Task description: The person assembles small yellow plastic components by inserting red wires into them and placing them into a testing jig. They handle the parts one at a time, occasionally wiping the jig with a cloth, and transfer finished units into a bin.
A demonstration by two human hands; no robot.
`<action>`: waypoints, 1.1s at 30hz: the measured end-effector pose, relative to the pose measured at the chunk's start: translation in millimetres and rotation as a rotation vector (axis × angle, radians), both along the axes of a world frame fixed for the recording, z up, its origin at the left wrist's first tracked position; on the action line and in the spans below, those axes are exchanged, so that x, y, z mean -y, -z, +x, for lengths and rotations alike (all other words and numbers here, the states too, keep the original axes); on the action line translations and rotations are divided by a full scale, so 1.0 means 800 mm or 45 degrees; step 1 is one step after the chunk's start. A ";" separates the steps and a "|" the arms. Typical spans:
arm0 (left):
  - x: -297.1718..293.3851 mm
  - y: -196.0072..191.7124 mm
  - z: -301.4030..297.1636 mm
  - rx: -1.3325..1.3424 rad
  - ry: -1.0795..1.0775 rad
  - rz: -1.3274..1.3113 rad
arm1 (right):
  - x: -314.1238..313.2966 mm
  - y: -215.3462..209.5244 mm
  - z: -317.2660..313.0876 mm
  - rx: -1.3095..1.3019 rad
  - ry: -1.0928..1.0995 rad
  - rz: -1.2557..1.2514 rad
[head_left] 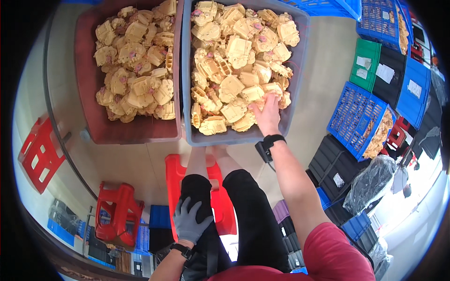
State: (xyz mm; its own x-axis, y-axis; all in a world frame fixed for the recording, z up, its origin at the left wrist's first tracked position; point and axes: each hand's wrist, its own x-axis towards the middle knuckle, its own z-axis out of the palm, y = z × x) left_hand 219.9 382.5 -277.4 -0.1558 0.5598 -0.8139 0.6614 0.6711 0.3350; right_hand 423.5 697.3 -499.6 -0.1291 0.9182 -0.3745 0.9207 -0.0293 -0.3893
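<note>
My left hand [191, 221], in a grey glove, lies with spread fingers on my left thigh and holds nothing. My bare right hand [267, 116] reaches into the near right part of a blue-grey bin [187, 79]. Its thumb and fingers are bent around a cream moulded plastic part [273, 89] on top of the heap; the fingertips are partly hidden. Many similar cream plastic parts [239, 50] fill this bin, some with small pink spots. Left of it, a dark red bin [84, 89] holds a heap of the same parts [132, 52].
A red stool [224, 210] is beneath me; another red stool [117, 215] stands to the left. On the right are a blue crate [354, 114] of cream pieces, a green crate [365, 58] and black crates [328, 159]. Clear plastic wrapping [372, 180] hangs over some crates.
</note>
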 end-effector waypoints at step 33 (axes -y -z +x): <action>-0.009 0.002 -0.017 0.043 -0.021 -0.093 | -0.293 0.045 -0.038 0.271 -0.153 0.100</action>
